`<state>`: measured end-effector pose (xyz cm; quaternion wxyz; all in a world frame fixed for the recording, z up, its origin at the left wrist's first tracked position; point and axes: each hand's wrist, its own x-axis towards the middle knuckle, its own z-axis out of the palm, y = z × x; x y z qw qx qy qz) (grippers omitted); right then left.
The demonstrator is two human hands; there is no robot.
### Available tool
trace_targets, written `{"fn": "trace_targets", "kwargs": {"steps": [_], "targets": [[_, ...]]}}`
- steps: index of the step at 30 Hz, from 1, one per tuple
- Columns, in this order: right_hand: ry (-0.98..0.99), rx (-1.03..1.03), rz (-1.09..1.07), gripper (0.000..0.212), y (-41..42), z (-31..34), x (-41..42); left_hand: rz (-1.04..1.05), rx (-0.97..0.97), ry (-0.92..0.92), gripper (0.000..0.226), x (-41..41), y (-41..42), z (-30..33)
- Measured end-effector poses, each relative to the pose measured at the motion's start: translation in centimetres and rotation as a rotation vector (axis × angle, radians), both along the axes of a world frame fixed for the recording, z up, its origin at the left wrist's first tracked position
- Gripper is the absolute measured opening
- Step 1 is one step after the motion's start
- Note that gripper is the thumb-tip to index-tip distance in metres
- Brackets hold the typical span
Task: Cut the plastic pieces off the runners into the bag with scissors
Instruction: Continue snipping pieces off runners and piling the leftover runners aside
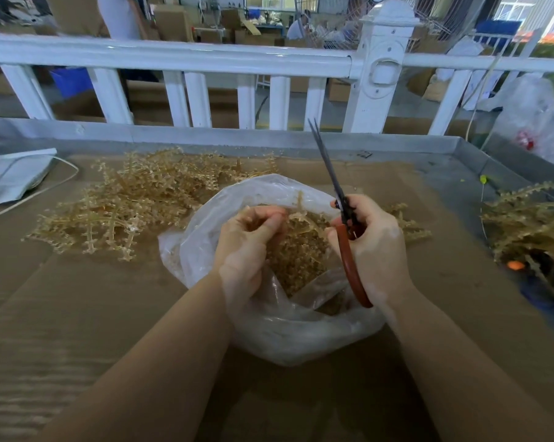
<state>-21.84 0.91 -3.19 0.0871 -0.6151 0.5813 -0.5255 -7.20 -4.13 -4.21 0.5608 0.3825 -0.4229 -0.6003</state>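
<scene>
Over the bag (269,330), left hand (248,242) pinches a runner (301,215); right hand (373,242) grips upright scissors (342,212).

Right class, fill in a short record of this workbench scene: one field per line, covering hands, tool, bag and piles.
left hand: over the bag, pinching a runner
right hand: gripping scissors
scissors: red handles, blades nearly closed, pointing up and away
bag: clear plastic, open, holding cut pieces
runner pile: left of bag
</scene>
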Motion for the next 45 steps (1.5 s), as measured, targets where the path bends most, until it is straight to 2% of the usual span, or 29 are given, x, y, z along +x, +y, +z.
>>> {"fn": "trace_targets", "kwargs": {"steps": [5, 12, 14, 18, 21, 27, 31, 35, 41, 45], "targets": [[-0.08, 0.049, 0.009, 0.025, -0.2, 0.3, -0.1, 0.007, -0.002, 0.16, 0.023, 0.1, -0.1, 0.8], [-0.164, 0.132, 0.059, 0.028, -0.3, 1.1, 0.3, 0.01, -0.117, 0.091, 0.039, 0.3, 0.0, 0.6], [-0.2, 0.135, 0.06, 0.026, -0.4, 1.3, 0.4, 0.023, -0.135, 0.03, 0.041, 0.4, 0.2, 0.5], [-0.262, 0.117, 0.05, 0.018, -0.6, 1.7, 1.0, 0.058, -0.275, -0.238, 0.043, 0.6, 0.8, 0.8], [-0.414, 0.15, 0.01, 0.008, -0.8, 2.2, 1.3, 0.081, -0.355, -0.349, 0.043, 0.5, 1.2, 1.1], [-0.715, 0.254, -0.026, 0.014, -1.1, 3.7, 1.4, 0.052, -0.435, -0.499, 0.047, 1.0, 1.3, 1.1], [-0.689, 0.346, 0.017, 0.014, -1.0, 3.9, 1.0, 0.068, -0.45, -0.556, 0.05, 1.1, 1.4, 0.7], [-0.579, 0.391, 0.061, 0.033, -0.7, 3.8, 0.8, 0.07, -0.385, -0.538, 0.046, 1.2, 1.3, 0.4], [-0.525, 0.302, 0.133, 0.038, -0.5, 3.1, 1.5, 0.1, -0.222, -0.559, 0.026, 1.0, 1.0, 0.0], [-0.479, 0.225, 0.136, 0.041, -0.7, 2.6, 1.9, 0.073, -0.137, -0.551, 0.028, 0.8, 0.9, 0.4]]}}
